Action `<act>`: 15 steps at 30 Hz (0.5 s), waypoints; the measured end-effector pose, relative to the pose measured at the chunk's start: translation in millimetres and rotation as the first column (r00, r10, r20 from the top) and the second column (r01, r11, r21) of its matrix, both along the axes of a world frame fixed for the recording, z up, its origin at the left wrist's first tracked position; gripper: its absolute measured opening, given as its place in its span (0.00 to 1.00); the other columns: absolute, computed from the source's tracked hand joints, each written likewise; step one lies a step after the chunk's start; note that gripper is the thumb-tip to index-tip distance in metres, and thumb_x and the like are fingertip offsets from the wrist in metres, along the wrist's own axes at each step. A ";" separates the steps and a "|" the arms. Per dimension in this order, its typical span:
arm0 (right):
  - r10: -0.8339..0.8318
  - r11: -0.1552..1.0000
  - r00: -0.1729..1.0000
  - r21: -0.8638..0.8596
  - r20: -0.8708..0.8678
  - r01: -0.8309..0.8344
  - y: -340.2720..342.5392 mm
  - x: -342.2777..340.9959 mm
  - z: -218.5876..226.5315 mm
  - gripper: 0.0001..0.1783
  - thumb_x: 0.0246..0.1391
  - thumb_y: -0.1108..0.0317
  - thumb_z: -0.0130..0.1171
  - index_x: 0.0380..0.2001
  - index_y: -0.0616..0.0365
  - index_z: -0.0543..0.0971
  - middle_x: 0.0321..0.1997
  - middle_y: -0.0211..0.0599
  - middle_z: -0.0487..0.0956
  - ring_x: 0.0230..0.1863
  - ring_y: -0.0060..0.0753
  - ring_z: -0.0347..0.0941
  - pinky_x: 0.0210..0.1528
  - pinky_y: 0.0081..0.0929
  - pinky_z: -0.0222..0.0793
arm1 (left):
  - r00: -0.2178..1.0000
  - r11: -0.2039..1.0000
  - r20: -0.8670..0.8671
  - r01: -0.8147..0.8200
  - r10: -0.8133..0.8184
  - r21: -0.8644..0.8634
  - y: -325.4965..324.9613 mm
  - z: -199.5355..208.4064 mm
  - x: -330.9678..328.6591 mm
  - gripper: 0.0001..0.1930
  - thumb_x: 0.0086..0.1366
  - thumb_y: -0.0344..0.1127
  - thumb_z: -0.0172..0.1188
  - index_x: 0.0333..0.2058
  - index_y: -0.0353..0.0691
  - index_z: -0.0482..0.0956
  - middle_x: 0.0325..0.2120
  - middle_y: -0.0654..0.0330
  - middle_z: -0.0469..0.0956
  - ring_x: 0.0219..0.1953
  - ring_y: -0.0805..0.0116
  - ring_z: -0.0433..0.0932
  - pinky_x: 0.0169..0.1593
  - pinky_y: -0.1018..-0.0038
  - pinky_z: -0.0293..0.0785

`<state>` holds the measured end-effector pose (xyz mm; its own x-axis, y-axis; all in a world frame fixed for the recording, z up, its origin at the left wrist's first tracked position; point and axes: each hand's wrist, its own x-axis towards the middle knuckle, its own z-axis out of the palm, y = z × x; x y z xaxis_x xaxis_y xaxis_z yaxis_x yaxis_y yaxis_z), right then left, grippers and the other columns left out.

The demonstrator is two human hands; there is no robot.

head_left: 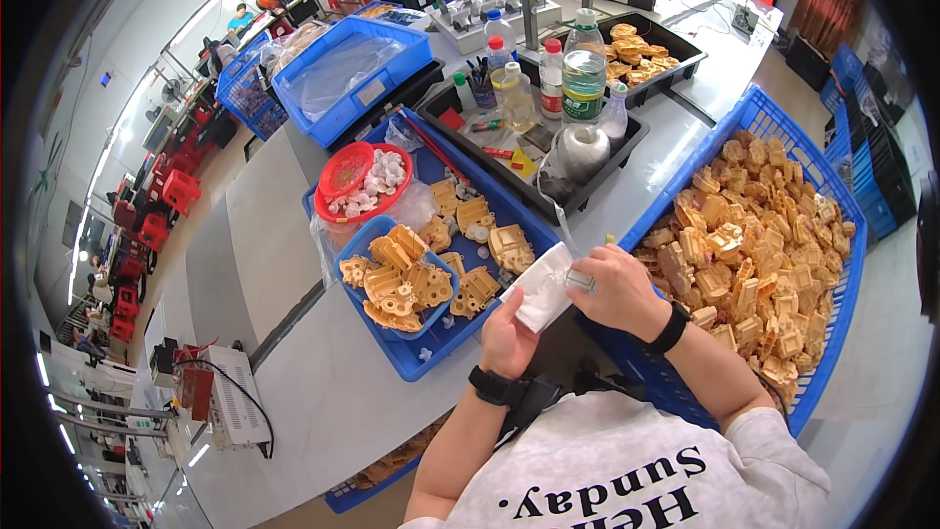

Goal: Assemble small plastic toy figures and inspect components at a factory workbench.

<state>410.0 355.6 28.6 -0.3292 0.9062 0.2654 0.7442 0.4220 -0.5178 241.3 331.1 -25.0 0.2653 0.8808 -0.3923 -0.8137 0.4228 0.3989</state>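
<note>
Head view shows a white folded cloth held up just above the near edge of the worktop, between the two hands. The left hand comes up from below with the wrist bent back, fingers curled shut around the cloth's lower end; a black band sits on that wrist. The right hand reaches in from the right, knuckles up, and pinches a small clear, tube-like piece against the cloth's upper edge; what exactly that piece is cannot be told. This wrist wears a black band too. Both forearms rise from the lower edge, elbows apart, hands close together.

Just left of the cloth lies a shallow blue tray with yellow plastic parts scattered on it, and a smaller blue tray heaped with more of them. A red bowl of small white pieces stands at its far corner. To the right, touching the right forearm's side, a large blue crate is piled with yellow parts. Farther back a black tray carries bottles and a ball of white string.
</note>
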 end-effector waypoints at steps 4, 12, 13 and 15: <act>0.038 0.999 0.999 -0.003 -0.018 -0.038 -5.8 -2.4 0.9 0.10 0.34 0.66 0.58 0.23 0.59 0.77 0.22 0.40 0.71 0.31 0.41 0.67 0.34 0.33 0.65 | 1.000 1.000 0.028 -0.008 0.008 0.018 0.2 -2.1 -1.0 0.19 0.65 0.36 0.41 0.50 0.30 0.61 0.48 0.53 0.67 0.50 0.63 0.67 0.54 0.69 0.61; -0.003 0.999 0.994 -0.046 -0.107 -0.002 -3.6 4.5 -3.0 0.13 0.35 0.66 0.60 0.27 0.60 0.77 0.26 0.42 0.74 0.30 0.42 0.69 0.34 0.30 0.66 | 0.998 0.999 0.055 -0.004 0.002 0.040 1.6 -1.4 -7.2 0.21 0.65 0.39 0.40 0.52 0.32 0.58 0.50 0.53 0.65 0.53 0.61 0.65 0.57 0.65 0.59; -0.001 0.999 0.994 -0.047 -0.107 -0.004 -0.8 6.2 -5.7 0.13 0.35 0.66 0.60 0.27 0.60 0.77 0.26 0.42 0.74 0.30 0.42 0.69 0.34 0.30 0.66 | 0.999 0.999 0.052 0.001 -0.003 0.042 2.1 -3.0 -7.8 0.22 0.65 0.40 0.39 0.53 0.33 0.56 0.52 0.52 0.63 0.54 0.59 0.63 0.58 0.63 0.58; -0.218 0.967 0.905 -0.208 -0.366 0.148 5.2 10.2 -10.2 0.14 0.37 0.65 0.62 0.29 0.61 0.77 0.27 0.41 0.75 0.27 0.35 0.70 0.32 0.25 0.66 | 0.998 0.999 0.069 0.002 -0.004 0.038 1.5 -1.4 -8.8 0.22 0.65 0.39 0.39 0.54 0.33 0.56 0.52 0.52 0.63 0.54 0.58 0.63 0.58 0.62 0.57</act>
<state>420.2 360.7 18.4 -0.0574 0.9833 0.1728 0.5290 0.1768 -0.8300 232.5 332.6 -26.4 0.2936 0.8938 -0.3391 -0.8388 0.4110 0.3572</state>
